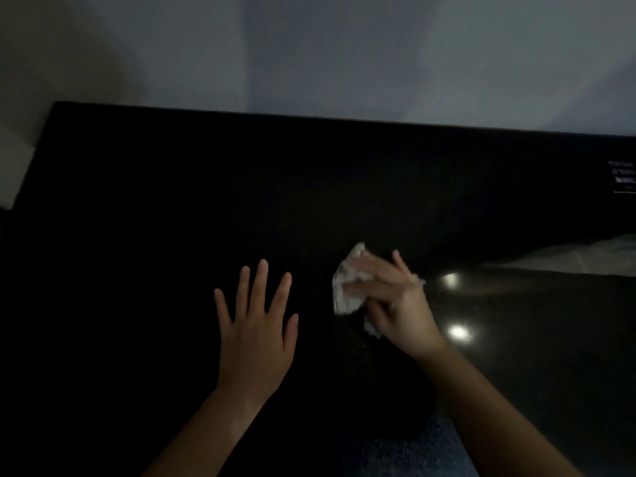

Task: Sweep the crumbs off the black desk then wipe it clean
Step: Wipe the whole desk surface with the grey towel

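The black desk (206, 187) fills the middle of the head view, dim and nearly featureless. My left hand (256, 328) lies flat on it with fingers spread and straight, holding nothing. Just to its right, my right hand (395, 301) presses a crumpled white tissue (346, 287) against the desk top, fingers laid over it and the thumb tucked against its lower edge. The tissue sticks out to the left of the fingers. No crumbs can be made out on the dark surface.
A pale wall (309, 53) stands behind the desk's far edge. A small label with white print (623, 180) sits at the far right. Two light reflections (459, 332) shine on the glossy surface right of my right hand. Blue fabric (395, 452) shows at the bottom.
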Tool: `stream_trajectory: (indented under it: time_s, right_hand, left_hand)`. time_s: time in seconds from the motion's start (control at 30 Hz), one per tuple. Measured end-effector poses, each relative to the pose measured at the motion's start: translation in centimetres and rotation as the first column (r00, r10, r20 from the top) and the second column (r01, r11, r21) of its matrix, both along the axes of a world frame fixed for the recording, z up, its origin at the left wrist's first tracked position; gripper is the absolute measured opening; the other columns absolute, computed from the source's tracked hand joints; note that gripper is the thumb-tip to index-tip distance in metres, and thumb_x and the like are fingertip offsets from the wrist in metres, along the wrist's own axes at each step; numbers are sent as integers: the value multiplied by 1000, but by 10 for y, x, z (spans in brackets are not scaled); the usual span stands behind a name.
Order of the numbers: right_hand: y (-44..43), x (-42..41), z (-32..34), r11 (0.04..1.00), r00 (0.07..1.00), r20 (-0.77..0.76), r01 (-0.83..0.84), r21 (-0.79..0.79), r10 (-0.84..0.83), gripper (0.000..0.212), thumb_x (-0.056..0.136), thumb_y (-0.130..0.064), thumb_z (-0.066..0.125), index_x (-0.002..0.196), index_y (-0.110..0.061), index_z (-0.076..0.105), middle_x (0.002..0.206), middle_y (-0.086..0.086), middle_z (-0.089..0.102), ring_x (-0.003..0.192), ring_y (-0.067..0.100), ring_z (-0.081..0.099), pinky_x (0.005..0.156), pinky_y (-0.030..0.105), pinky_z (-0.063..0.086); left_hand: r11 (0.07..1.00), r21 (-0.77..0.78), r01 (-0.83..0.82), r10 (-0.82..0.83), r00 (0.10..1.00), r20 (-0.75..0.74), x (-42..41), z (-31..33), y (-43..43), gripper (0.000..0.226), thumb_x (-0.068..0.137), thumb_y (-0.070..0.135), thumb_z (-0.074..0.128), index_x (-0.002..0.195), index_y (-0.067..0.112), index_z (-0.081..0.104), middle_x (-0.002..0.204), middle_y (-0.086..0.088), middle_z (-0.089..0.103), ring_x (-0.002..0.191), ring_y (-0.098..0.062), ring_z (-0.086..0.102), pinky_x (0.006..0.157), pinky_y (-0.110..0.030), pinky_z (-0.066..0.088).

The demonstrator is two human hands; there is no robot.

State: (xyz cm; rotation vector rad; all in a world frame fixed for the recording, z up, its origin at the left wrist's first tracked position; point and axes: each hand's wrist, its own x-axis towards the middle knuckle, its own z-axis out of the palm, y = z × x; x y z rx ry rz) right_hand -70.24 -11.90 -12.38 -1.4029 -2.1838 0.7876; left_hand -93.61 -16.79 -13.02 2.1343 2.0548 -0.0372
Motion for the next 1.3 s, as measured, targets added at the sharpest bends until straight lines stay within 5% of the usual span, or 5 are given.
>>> stream_trajectory:
  time_s: [0.17,0.53,0.8,1.17,1.3]
  right_hand:
    - [48,-14,-8,953,955,-2,296,56,-297,34,82,-4,59,102,-29,73,135,-9,55,136,14,39,116,54,15]
    - [-73,13,-1,984,984,-9,-177,-17,177,41,82,-14,54,113,-38,66,146,-19,42,142,9,28,117,50,13]
    - [9,0,-11,973,973,34,226,51,-228,42,82,-5,57,114,-30,68,142,-7,48,136,1,25,115,28,-2]
    - [-162,-2,-3,986,986,-28,-164,23,164,31,86,-19,54,111,-29,70,143,-10,48,141,14,31,120,46,10]
    - [-123,-7,-6,998,998,17,-61,21,61,35,83,-14,58,111,-33,68,144,-14,44,142,10,30,119,41,2]
  left_hand:
    - [999,11,-43,43,999,8,7,-2,-8,57,91,45,28,147,30,25,157,-7,18,146,-28,11,113,-60,11]
    - [997,-16,-69,69,998,1,11,4,-7,59,92,42,34,148,33,20,159,-5,11,147,-25,5,115,-57,3]
    - [997,-56,-54,55,998,31,11,13,-18,61,94,47,28,151,31,11,160,-5,0,147,-24,-5,116,-56,0]
    - [1000,3,-12,12,999,-52,-15,7,-114,63,92,47,25,148,18,29,156,-13,23,144,-32,19,110,-62,18]
    - [1000,16,9,-9,1000,-28,-24,1,-123,60,94,44,25,148,20,30,157,-9,19,145,-29,15,113,-59,16]
